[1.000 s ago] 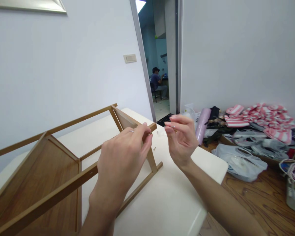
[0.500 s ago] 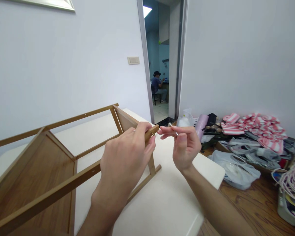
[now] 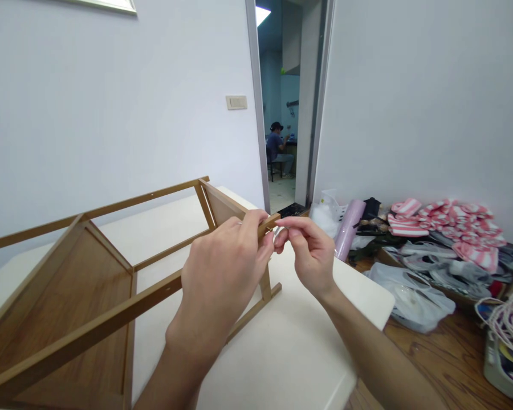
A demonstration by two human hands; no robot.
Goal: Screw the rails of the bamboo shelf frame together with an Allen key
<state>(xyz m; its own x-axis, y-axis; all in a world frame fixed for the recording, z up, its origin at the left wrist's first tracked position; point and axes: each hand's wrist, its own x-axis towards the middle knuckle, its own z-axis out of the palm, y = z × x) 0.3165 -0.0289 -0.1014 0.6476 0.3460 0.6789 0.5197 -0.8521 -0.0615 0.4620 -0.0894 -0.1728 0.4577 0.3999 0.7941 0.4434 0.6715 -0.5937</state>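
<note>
Rightward, pale bin (image 3: 493,364) holds rope (image 3: 507,318) — left hand (image 3: 224,270) grips wooden frame (image 3: 81,337).

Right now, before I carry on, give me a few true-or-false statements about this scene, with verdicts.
1. The left hand grips one end of the wooden frame. True.
2. The right hand is empty. False: it holds a slim silvery tool.
3. The wooden frame rests on the floor. False: it rests on a white table.
4. The light switch is left of the door frame. True.
</note>
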